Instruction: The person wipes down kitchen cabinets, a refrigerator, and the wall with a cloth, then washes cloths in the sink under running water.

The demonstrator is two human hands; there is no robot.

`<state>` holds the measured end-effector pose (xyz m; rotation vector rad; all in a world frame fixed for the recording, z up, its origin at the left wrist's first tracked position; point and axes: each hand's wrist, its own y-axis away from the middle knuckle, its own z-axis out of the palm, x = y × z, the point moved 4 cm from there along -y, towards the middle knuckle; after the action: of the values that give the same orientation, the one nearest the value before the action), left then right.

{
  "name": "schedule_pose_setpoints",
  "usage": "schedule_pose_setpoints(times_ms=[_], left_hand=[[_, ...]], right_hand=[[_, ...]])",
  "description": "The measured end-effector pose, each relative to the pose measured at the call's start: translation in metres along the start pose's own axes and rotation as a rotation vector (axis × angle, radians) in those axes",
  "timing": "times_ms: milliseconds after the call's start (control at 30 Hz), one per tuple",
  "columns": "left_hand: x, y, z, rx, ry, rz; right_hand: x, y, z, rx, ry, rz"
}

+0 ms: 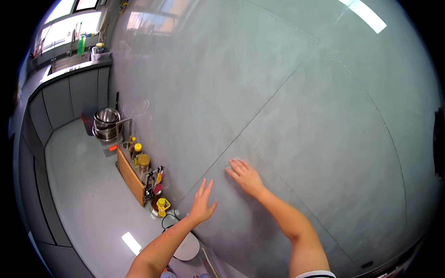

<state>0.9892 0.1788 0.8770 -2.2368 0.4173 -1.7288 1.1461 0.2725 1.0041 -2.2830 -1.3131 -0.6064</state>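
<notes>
My right hand (247, 177) lies against the large grey tiled wall (301, 120), just right of a dark diagonal seam. Its fingers are close together over a small pale, greenish thing (229, 165). Only an edge of that thing shows by the fingertips, and its kind cannot be made out. Lower and to the left, my left hand (202, 204) is raised with fingers stretched and thumb apart, holding nothing. It is close to the wall; whether it touches cannot be told. Below that hand is a rounded white object (187, 246).
Along the wall's foot at left stand stacked steel bowls (106, 124), yellow-capped bottles (137, 148), a wooden board (130, 178), a utensil holder (150, 180) and a yellow-handled item (162, 205). Grey cabinets (83, 97) and a sink (69, 62) lie farther back, under a window.
</notes>
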Motion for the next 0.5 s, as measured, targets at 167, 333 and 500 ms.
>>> schedule_pose_setpoints(times_ms=[167,333,500], left_hand=[[-0.039,0.027,0.009,-0.002,0.008,-0.135],[-0.095,0.070,0.048,-0.032,0.055,-0.215],[-0.134,0.115,0.069,-0.059,0.089,-0.298]], right_hand=[[0.039,-0.051,-0.069,0.220,0.153,0.283],[-0.027,-0.043,0.044,0.128,0.019,0.230],[-0.140,0.022,0.195,-0.203,-0.065,-0.011]])
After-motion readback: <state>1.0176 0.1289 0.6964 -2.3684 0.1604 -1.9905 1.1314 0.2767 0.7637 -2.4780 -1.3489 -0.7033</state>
